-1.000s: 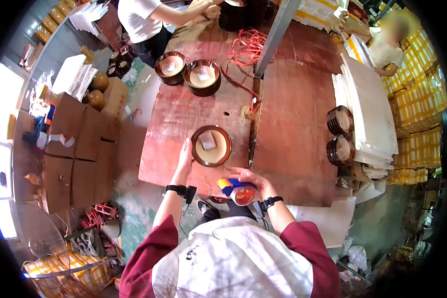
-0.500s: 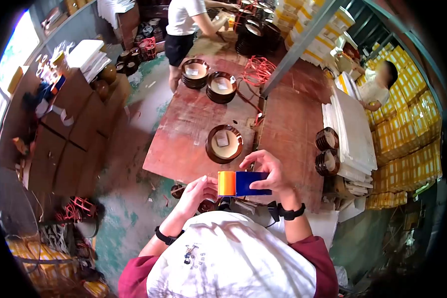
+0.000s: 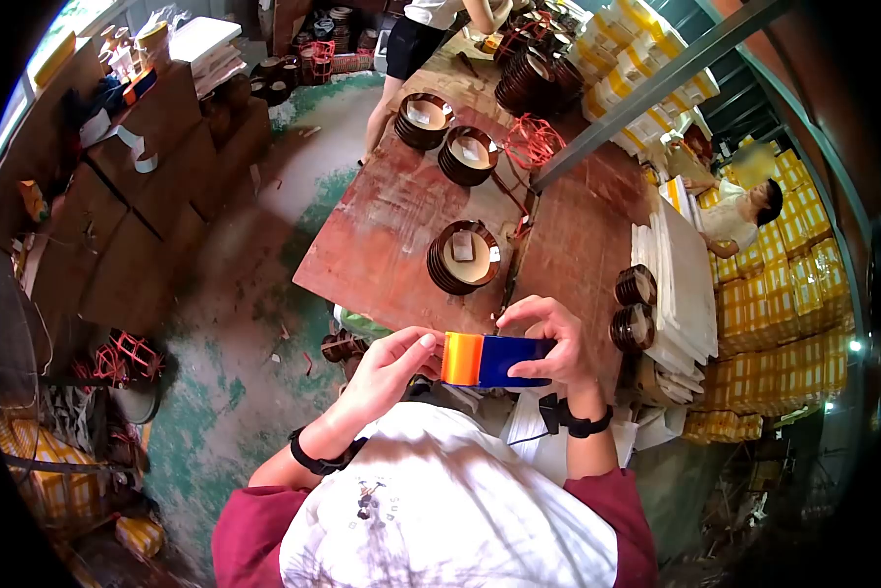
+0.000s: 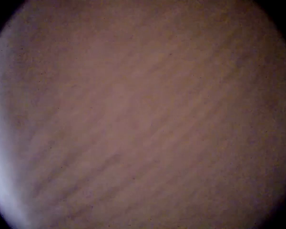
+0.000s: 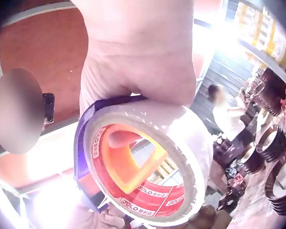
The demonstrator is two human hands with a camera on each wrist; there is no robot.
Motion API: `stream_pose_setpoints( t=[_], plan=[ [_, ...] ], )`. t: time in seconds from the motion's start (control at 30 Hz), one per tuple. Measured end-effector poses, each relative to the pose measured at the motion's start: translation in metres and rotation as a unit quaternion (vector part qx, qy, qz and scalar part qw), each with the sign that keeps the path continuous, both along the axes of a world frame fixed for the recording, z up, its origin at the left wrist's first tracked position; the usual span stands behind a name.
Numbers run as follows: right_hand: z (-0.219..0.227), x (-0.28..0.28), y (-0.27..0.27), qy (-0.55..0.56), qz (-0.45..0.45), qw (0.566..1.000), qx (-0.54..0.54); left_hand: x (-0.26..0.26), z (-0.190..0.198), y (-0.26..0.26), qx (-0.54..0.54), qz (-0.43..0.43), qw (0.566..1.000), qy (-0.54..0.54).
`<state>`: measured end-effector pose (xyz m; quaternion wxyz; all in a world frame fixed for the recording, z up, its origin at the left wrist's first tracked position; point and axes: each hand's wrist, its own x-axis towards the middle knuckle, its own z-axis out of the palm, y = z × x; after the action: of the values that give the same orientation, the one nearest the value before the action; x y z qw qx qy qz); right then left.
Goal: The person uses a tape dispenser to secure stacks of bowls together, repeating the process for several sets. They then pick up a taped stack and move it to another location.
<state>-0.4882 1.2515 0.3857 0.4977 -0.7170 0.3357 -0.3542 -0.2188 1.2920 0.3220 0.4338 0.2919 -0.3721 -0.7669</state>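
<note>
My right hand [image 3: 548,338] grips a tape dispenser [image 3: 489,360], orange at its left end and blue at its right, held in front of my chest. In the right wrist view the tape roll [image 5: 148,162] sits in it, white with a red core, under my palm. My left hand [image 3: 396,367] pinches the dispenser's orange end with thumb and fingers. Beyond my hands, a stack of brown bowls [image 3: 463,257] with a white packet inside stands on the reddish board table [image 3: 382,235]. The left wrist view shows only a blurred brown surface.
Two more bowl stacks [image 3: 447,137] stand at the table's far end beside red cord [image 3: 531,137]. White foam sheets [image 3: 685,284] and bowl stacks [image 3: 635,309] lie on the right. Cardboard boxes [image 3: 127,216] line the left. A person [image 3: 431,29] stands at the far end, another [image 3: 739,211] at right.
My left hand left the bowl stack and came to the dispenser's orange end. My right hand raised the dispenser to chest height. The view swung toward the table's far end.
</note>
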Motion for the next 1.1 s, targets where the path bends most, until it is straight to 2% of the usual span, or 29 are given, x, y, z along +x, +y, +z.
stream_pose_setpoints(
  t=[0.17,0.37,0.47,0.6,0.63,0.7,0.73,0.77,0.83,0.9,0.93,1.03,1.1],
  plan=[
    [0.019,0.014,0.015,0.078,0.012,0.995,-0.055,0.001,-0.001,0.014,0.013,0.046,0.999,-0.011],
    [0.018,0.02,0.023,0.084,0.014,0.993,-0.084,-0.002,-0.01,0.022,0.051,0.08,0.995,0.031],
    [0.013,0.018,0.022,0.087,0.02,0.992,-0.09,-0.003,-0.021,0.023,0.033,0.089,0.995,-0.006],
    [0.019,0.019,0.017,0.137,0.018,0.99,-0.035,-0.009,-0.01,0.023,-0.012,0.138,0.982,-0.132],
    [0.017,0.017,0.014,0.144,0.031,0.989,-0.006,-0.01,-0.007,0.022,-0.031,0.149,0.97,-0.191],
    [0.022,0.012,0.009,0.235,0.049,0.97,0.031,-0.018,-0.016,0.019,-0.043,0.184,0.957,-0.218],
    [0.017,0.007,0.006,0.274,0.06,0.96,-0.007,-0.023,-0.017,0.018,-0.048,0.18,0.952,-0.243],
    [0.011,0.0,0.004,0.296,0.061,0.953,0.01,-0.026,-0.015,0.016,-0.054,0.176,0.945,-0.269],
    [-0.003,-0.013,0.001,0.309,0.026,0.95,-0.033,-0.039,-0.015,0.011,-0.056,0.179,0.934,-0.303],
    [-0.015,-0.028,-0.007,0.32,0.035,0.947,-0.009,-0.056,-0.014,0.006,-0.05,0.194,0.926,-0.319],
    [-0.022,-0.036,-0.011,0.323,0.039,0.946,0.004,-0.066,-0.016,0.002,-0.071,0.194,0.905,-0.371],
    [-0.046,-0.065,-0.025,0.346,0.09,0.934,0.014,-0.09,-0.028,-0.012,-0.056,0.168,0.893,-0.415],
    [-0.056,-0.081,-0.034,0.318,0.08,0.945,0.01,-0.107,-0.044,-0.024,-0.05,0.172,0.883,-0.435]
  ],
)
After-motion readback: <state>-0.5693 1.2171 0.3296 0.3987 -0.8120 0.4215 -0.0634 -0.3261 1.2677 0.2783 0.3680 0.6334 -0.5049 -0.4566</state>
